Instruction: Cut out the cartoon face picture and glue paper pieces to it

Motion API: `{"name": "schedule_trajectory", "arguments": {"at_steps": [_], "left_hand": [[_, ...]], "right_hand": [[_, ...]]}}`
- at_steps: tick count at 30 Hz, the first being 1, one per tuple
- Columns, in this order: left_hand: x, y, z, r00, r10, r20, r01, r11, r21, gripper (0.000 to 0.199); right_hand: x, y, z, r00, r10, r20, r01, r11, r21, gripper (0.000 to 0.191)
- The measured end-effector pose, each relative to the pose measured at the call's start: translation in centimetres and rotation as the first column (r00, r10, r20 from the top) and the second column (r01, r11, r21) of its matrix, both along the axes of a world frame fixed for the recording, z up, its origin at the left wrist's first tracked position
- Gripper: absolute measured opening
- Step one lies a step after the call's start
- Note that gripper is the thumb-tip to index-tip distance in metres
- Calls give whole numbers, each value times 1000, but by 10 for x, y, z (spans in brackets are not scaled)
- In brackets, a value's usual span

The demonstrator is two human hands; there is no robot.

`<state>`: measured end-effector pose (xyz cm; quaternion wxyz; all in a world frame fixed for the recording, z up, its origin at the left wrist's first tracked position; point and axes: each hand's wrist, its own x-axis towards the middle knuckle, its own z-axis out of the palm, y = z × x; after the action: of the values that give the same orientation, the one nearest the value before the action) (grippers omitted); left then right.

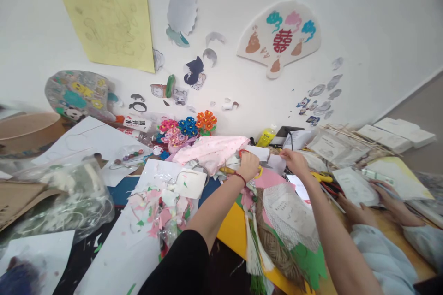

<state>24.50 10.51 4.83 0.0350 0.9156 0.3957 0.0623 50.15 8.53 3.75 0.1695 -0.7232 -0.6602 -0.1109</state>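
My left hand [249,166] is closed, fingers curled down beside a pink patterned cloth [214,147]. A bit of red and a yellow loop show at its edges, but what it grips is hidden. To its right, my right hand [294,162] pinches at the corner of a piece of white paper [277,165]. Below the hands lie pink paper [268,179], a white mesh piece [290,214], a brown twine hank [273,239] and white-and-green tassels [254,249]. A lit phone [298,188] lies under my right forearm.
Paper scraps [166,212] cover a white sheet at left, near a clear plastic bag [76,193]. Colourful craft flowers [188,126] and a yellow bottle [266,136] stand by the wall. At right, another person's hands [360,212] hold a pen over a white packet [356,186].
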Motion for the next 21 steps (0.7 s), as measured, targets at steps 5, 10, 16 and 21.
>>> {"name": "schedule_trajectory", "arguments": {"at_steps": [5,10,16,21], "left_hand": [[-2,21,-6,999,-29,-38,28,999,-23,36],[-4,30,-6,997,-72,-37,71,996,-48,36],[-11,35,-4,994,-111,-18,110,993,-30,36],[-11,32,-4,994,-106,-7,106,994,-22,35]], "right_hand": [[1,1,-3,999,20,-29,-19,999,26,20],[-1,3,-5,997,63,-48,-62,998,14,20],[5,3,-8,997,43,-62,-41,999,32,20],[11,3,-10,996,29,-89,-25,999,46,20]]}}
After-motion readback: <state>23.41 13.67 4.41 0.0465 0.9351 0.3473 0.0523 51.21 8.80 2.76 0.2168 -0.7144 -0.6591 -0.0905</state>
